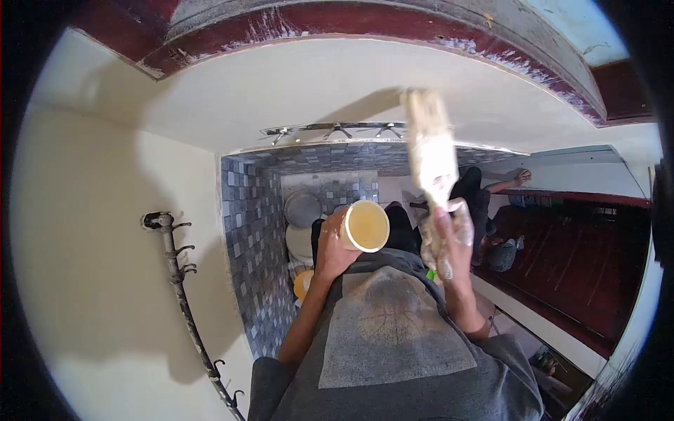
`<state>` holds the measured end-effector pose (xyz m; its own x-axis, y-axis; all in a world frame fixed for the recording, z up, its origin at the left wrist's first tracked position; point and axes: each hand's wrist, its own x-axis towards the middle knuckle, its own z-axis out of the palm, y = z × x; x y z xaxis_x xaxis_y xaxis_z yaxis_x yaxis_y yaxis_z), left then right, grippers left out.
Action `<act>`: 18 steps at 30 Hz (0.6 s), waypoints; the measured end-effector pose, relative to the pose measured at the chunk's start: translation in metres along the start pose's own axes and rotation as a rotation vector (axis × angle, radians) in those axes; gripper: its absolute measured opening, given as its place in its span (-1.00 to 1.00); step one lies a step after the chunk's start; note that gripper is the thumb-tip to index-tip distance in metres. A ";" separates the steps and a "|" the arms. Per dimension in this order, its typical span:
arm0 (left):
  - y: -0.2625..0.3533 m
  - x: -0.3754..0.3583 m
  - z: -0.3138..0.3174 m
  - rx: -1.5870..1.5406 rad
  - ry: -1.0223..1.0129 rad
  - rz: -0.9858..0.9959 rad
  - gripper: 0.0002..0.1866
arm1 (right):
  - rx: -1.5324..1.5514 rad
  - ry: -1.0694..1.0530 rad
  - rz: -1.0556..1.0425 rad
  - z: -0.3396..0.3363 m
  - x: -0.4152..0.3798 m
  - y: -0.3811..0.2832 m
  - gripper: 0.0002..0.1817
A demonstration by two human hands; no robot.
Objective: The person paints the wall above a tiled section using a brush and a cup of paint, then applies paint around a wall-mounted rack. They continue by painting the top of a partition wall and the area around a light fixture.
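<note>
One brush (432, 154) points bristles-up toward the wall (316, 77), slightly tilted.

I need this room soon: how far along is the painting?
The cream wall looks evenly coated, likely done. In hand: the right hand raises a brush, the left hand holds a cup of pale liquid. Probably remaining: cleaning or repainting the white-smeared red trim.

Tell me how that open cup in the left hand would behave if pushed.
The cup would likely spill if tilted, being open-topped with what looks like pale liquid inside. Its round rim suggests it might roll once on its side.
</note>
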<state>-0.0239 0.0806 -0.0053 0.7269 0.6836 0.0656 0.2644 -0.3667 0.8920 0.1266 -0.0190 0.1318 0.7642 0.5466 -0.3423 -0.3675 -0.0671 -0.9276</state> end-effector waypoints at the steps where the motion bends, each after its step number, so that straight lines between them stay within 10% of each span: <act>1: 0.000 0.001 -0.002 -0.033 0.018 -0.014 -0.26 | -0.079 -0.032 0.082 -0.005 0.005 0.012 -0.76; 18: -0.018 0.013 0.000 -0.171 0.004 -0.077 -0.35 | 0.060 0.064 -0.195 0.009 0.003 -0.035 -0.83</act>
<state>-0.0195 0.0958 -0.0208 0.7058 0.7084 -0.0047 0.2080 -0.2008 0.9573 0.1371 -0.0071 0.1643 0.8552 0.4905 -0.1675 -0.2386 0.0857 -0.9673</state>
